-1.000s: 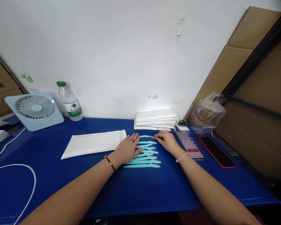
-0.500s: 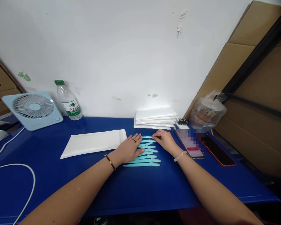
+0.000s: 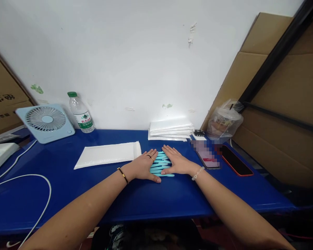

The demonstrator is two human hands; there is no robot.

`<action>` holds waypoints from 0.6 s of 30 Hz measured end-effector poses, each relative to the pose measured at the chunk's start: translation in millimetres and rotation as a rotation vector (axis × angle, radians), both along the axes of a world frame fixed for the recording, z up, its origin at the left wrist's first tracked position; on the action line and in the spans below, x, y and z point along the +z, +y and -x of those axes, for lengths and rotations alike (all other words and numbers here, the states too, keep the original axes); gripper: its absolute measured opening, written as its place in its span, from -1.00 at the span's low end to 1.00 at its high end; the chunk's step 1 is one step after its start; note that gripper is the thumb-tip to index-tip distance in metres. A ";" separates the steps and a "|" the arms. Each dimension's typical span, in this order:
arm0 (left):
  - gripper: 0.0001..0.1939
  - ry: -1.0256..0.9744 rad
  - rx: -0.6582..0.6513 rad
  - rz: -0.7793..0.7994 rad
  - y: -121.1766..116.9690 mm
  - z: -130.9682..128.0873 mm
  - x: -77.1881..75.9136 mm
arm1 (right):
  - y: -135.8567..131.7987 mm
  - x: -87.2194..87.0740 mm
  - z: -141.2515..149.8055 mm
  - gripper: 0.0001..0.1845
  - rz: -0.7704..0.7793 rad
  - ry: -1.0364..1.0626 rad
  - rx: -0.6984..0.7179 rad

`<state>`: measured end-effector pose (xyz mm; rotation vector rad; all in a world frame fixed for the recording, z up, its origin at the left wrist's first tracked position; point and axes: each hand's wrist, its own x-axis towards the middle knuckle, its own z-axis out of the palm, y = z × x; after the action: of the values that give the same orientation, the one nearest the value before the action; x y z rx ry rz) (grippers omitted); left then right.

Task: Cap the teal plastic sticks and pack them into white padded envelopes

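The left hand and right hand are lying flat, fingers extended, clenching nothing, and are partly covering the blue sticks from opposite sides, apparently to steady the row. The sticks are resting on the table, right of the envelope.

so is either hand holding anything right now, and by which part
Nothing appears gripped: the left hand and the right hand lie open over opposite ends of the slim turquoise plastic sticks; what lies beneath them is hidden.

Dark bracelet, clear beaded bracelet, rings
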<state>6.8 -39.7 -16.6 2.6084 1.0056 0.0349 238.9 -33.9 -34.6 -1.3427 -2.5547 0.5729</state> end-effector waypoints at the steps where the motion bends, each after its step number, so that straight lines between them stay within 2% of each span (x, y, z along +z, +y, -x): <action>1: 0.10 -0.003 0.006 -0.009 -6.9 -0.2 -1.1 | -7.6 -0.2 0.9 0.12 0.012 -0.019 0.017; 5: -0.34 -0.074 0.040 -0.139 -38.1 0.6 -12.0 | -43.5 -2.8 6.4 -0.16 -0.068 0.006 0.031; 9: -0.53 -0.088 0.084 -0.306 -60.9 -1.3 -19.4 | -80.5 -2.5 13.8 -0.26 -0.140 0.033 -0.021; 12: -0.70 -0.032 0.075 -0.399 -67.5 -6.8 -16.1 | -99.3 3.2 18.8 -0.34 -0.163 0.067 -0.010; 16: -0.82 0.062 0.043 -0.428 -65.8 -15.4 -7.7 | -109.4 9.9 25.0 -0.73 -0.288 0.073 -0.040; 18: -0.84 0.087 0.018 -0.389 -62.8 -18.7 -5.0 | -109.5 9.8 27.6 -0.84 -0.353 0.035 -0.052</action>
<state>25.5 -102.5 -21.6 2.9717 1.1510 0.1355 211.3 -143.4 -24.8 -1.2546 -2.4368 0.1238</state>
